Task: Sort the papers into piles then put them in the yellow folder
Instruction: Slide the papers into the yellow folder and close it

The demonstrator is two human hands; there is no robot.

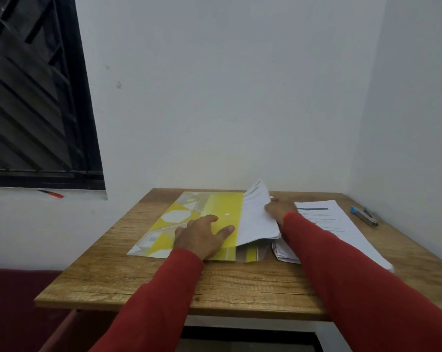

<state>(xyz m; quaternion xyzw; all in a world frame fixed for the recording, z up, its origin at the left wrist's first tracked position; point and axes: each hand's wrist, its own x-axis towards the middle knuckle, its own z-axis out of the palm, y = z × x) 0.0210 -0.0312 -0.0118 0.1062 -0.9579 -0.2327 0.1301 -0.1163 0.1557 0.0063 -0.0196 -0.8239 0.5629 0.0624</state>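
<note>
The yellow folder (189, 214), patterned with white and grey shapes, lies flat on the wooden table (215, 283). My left hand (202, 235) presses flat on the folder's front flap, fingers spread. My right hand (281, 208) grips a white sheaf of papers (255, 217) at the folder's right edge; the sheaf is tilted up and its lower end sits in the folder's opening. Another pile of printed papers (341, 232) lies to the right under my right forearm, and a folded bundle of papers (283, 252) sits just beside the folder.
A blue and metal stapler (364, 215) lies at the table's far right, near the wall. A red pen (51, 193) rests on the sill under the barred window. White walls close the table in at the back and right.
</note>
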